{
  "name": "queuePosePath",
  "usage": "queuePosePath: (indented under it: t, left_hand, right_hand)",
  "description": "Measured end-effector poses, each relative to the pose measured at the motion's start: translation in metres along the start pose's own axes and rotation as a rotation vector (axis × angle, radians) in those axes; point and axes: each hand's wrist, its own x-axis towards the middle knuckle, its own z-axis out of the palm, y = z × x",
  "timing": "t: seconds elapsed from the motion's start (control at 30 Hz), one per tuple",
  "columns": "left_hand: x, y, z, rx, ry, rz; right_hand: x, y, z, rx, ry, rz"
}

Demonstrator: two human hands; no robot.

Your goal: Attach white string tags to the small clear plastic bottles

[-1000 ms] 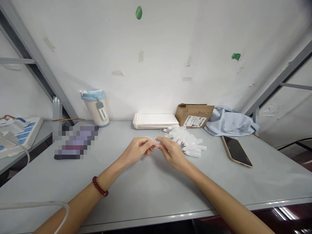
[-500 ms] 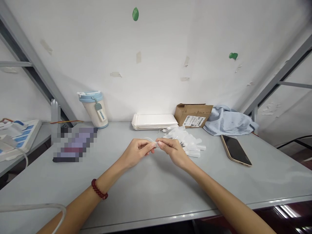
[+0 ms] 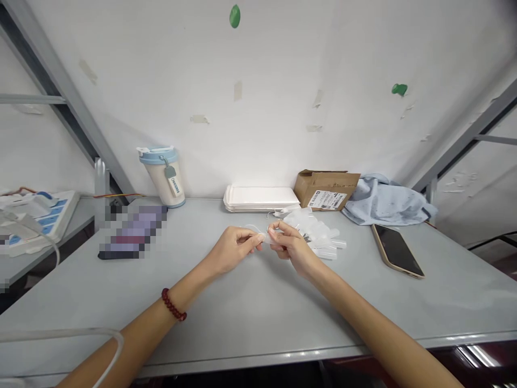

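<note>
Both hands meet over the surface (image 3: 242, 323), in front of the cardboard box (image 3: 331, 189) and to its left, and between their fingertips is a small clear plastic piece (image 3: 265, 235). The left hand (image 3: 238, 248) has thumb and fingers pressed together on one side of it; the right hand (image 3: 290, 242) appears to pinch the other side between thumb and fingertips, though the fingers hide most of the piece and its exact shape cannot be told. A thin pale tube (image 3: 252, 226) curves up behind the left fingers; whether it joins the piece is unclear. Good handling here means letting the left hand hold steady while the right makes only small, gentle moves, since such soft-looking plastic would likely bend or slip under a hard squeeze. Pinching close to the middle should give more control than gripping the ends, and keeping the fingertips off the part being worked would leave it in sight. The pile of plastic pieces (image 3: 317, 231) lies just in front of the box, close behind the right hand, so that wrist is best kept from swinging back toward the box and scattering them.
</note>
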Motion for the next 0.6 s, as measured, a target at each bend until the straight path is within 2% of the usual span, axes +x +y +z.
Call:
queuePosePath:
  t: [0.33, 0.6]
  left_hand:
    - [0.001, -0.003, 0.003, 0.056, 0.008, -0.045]
    - [0.006, -0.012, 0.006, -0.102, 0.033, -0.154]
  right_hand:
    - [0.005, 0.009, -0.005, 0.103, -0.030, 0.142]
    - [0.008, 0.012, -0.005, 0.072, 0.047, 0.130]
